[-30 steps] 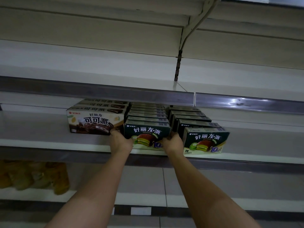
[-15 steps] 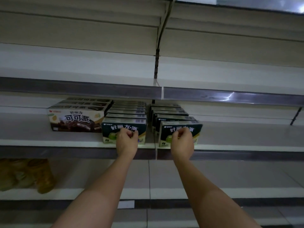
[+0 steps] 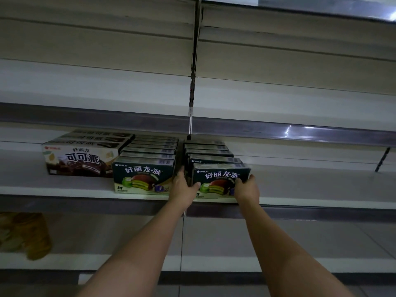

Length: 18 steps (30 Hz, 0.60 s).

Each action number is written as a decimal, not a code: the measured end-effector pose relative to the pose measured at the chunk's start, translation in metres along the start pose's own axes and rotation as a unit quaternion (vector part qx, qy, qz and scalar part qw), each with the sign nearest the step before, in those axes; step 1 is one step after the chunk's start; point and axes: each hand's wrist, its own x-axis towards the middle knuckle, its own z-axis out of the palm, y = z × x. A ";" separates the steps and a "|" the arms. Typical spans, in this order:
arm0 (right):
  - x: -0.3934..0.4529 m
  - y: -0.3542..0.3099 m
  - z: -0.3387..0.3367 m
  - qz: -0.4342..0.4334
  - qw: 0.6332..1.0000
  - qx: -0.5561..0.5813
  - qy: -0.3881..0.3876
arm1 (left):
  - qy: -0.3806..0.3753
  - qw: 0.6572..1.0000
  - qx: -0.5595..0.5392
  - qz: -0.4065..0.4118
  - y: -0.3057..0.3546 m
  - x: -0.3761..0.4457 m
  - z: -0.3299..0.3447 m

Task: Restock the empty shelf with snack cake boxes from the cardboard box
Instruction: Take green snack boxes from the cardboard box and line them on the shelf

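Three rows of snack cake boxes stand on the white shelf (image 3: 300, 189). At the left is a brown cocoa-pie row (image 3: 79, 159), in the middle a dark green row (image 3: 141, 176), and at the right another dark green row. Both hands grip the front green box of the right row (image 3: 220, 179). My left hand (image 3: 184, 188) holds its left end, thumb on the front face and fingers in the gap between the rows. My right hand (image 3: 246, 187) grips its right end. The cardboard box is out of view.
The shelf stretches bare to the right of the boxes. A metal upright (image 3: 192, 82) runs down the back wall above them, and the upper shelf's rail (image 3: 278, 129) hangs close overhead. Yellow packets (image 3: 25, 234) lie on the lower shelf at the left.
My hands left the fronts of the two green rows' lead boxes. Both now clasp the ends of the right row's front box. The view shifted right.
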 end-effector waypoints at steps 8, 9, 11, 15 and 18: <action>0.028 0.005 0.008 -0.003 0.994 0.047 -0.097 | 0.104 0.982 0.156 -0.003 -0.001 0.006 0.022; 0.029 0.006 0.009 -0.004 0.993 0.053 -0.101 | 0.129 0.974 0.187 -0.016 0.001 0.004 0.022; 0.030 0.006 0.010 -0.007 0.993 0.052 -0.107 | 0.153 0.965 0.209 -0.032 0.004 0.004 0.023; 0.038 0.008 0.010 0.003 0.992 0.061 -0.113 | 0.162 0.980 0.100 -0.063 0.008 0.014 0.031; 0.046 0.011 0.014 0.025 0.985 0.105 -0.134 | 0.159 0.983 0.009 -0.089 0.009 0.018 0.036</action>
